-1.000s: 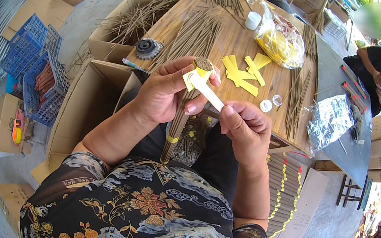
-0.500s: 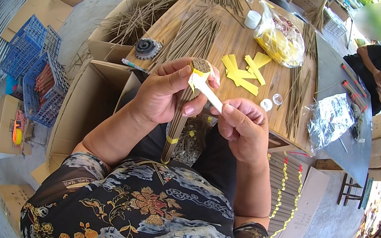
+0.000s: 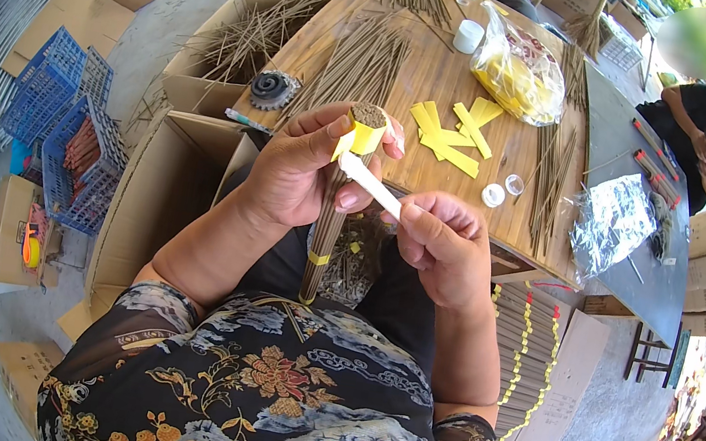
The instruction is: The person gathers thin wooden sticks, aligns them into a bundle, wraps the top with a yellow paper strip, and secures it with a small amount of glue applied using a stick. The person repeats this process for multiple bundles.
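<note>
My left hand (image 3: 287, 170) is wrapped round the upper part of a bundle of thin brown incense sticks (image 3: 325, 230), which stands nearly upright before my chest. A yellow paper strip (image 3: 367, 139) curls round the bundle's top, one end sticking out beside my left thumb. Lower down sits a second narrow yellow band (image 3: 317, 259). Between thumb and fingers, my right hand (image 3: 444, 243) pinches a flat white stick (image 3: 370, 186). Its far end, with something white on it, is at the loose end of the yellow strip; whether they touch I cannot tell.
Loose yellow strips (image 3: 451, 136), a small white tub (image 3: 493, 195), piles of sticks (image 3: 366, 59) and a plastic bag (image 3: 523, 71) lie on the wooden table (image 3: 426, 65). Open cartons (image 3: 165, 198) and blue crates (image 3: 86, 167) stand left. Banded bundles (image 3: 528, 343) lie right; two people sit beyond.
The white stick has moved down and slightly left, away from the bundle's top edge. More of the yellow strip round the top now shows. My left hand has barely moved.
</note>
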### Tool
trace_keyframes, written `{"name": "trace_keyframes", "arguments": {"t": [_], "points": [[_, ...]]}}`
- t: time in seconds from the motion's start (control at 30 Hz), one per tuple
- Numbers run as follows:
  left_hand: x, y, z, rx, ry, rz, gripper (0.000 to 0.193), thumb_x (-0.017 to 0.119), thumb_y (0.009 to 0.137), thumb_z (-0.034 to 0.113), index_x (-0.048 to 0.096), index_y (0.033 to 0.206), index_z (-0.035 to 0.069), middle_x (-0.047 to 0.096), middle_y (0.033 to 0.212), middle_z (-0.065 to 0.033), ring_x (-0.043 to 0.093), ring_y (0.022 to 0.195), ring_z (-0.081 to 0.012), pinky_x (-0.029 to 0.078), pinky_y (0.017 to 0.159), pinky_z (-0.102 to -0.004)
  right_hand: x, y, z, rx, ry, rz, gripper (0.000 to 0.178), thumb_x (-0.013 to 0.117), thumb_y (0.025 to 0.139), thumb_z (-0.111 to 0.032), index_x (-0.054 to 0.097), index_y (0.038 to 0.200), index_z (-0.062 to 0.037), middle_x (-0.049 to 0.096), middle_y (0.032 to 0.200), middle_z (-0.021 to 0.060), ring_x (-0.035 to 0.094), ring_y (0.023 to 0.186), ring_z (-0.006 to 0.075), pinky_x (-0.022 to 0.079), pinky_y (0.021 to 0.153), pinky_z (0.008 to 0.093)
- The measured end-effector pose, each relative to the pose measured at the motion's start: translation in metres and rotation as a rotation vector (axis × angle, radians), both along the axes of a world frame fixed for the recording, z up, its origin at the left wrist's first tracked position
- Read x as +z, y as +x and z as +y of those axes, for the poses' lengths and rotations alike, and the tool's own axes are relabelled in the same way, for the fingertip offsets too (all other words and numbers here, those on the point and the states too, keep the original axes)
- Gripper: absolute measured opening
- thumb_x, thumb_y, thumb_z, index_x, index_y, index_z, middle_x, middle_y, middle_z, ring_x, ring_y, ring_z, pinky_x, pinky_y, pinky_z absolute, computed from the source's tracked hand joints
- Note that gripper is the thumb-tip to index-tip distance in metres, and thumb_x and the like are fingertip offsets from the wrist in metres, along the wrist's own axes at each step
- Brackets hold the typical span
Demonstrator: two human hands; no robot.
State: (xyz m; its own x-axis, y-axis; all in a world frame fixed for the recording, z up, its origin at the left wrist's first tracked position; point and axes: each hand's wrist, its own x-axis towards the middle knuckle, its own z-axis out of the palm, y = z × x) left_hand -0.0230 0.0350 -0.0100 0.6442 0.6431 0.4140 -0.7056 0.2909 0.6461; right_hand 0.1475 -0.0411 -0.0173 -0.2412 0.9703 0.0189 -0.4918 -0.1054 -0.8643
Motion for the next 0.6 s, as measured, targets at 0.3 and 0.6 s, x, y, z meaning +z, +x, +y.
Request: {"name": "trace_keyframes", "arguments": {"t": [0.3,0.6], "points": [[0.002,0.003,-0.004,0.037,-0.028,0.036,0.033,0.046,0.091,0.025,0.053,0.105,-0.004,0.055,0.091,-0.0148,0.048,0.052,-0.0121,0.038,0.047,-0.0229,0.003,-0.010,-0.014,-0.476,0.353,-0.406,0.016,0.059,0.084,-0.007,0.061,0.096,0.0026,0.056,0.071,-0.0003,0.049,0.063,0.0042,0.038,0.055,0.0148],[-0.003,0.003,-0.002,0.074,0.024,0.114,0.038,0.047,0.090,0.031,0.049,0.104,-0.004,0.045,0.100,-0.0159,0.046,0.047,-0.0105,0.035,0.039,-0.0209,0.005,-0.004,-0.015,-0.537,0.425,-0.523,0.013,0.060,0.083,-0.006,0.062,0.093,0.0019,0.055,0.068,0.0032,0.047,0.059,0.0065,0.038,0.052,0.0193]]}}
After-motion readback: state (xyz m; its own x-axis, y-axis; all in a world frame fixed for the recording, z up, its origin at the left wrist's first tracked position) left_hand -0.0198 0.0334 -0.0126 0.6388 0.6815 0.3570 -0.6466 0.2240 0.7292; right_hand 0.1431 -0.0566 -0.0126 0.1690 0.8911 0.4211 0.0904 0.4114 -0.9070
